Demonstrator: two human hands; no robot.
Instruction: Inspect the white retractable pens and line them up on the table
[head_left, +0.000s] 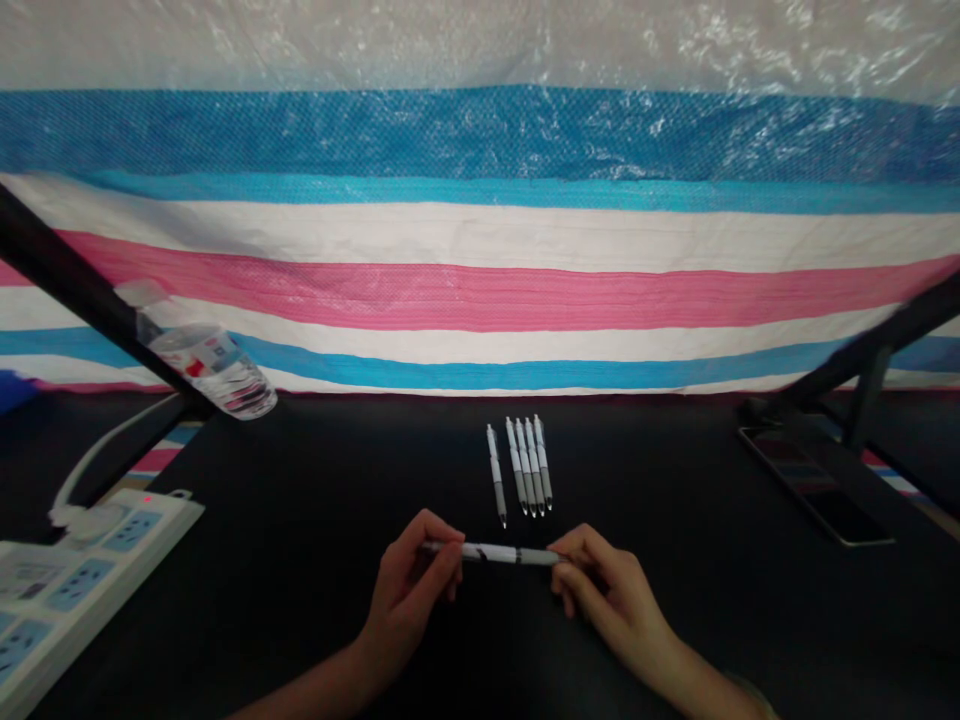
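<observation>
Between my two hands a white and grey pen [499, 553] is held level above the black table. My left hand [420, 575] pinches its left end between thumb and fingers. At the grey right end, my right hand [604, 585] grips the tip, which the fingers hide. Just beyond lie several similar pens [529, 465] side by side in a close row, tips toward me. One single pen [496, 474] lies a little apart to the left of that row, pointing the same way.
A white power strip [161, 530] with a plugged-in cable lies at left. Behind it a water bottle [217, 360] stands near a black bar. At right a dark phone [817, 490] lies by a black support. A striped plastic sheet [480, 300] hangs along the back edge.
</observation>
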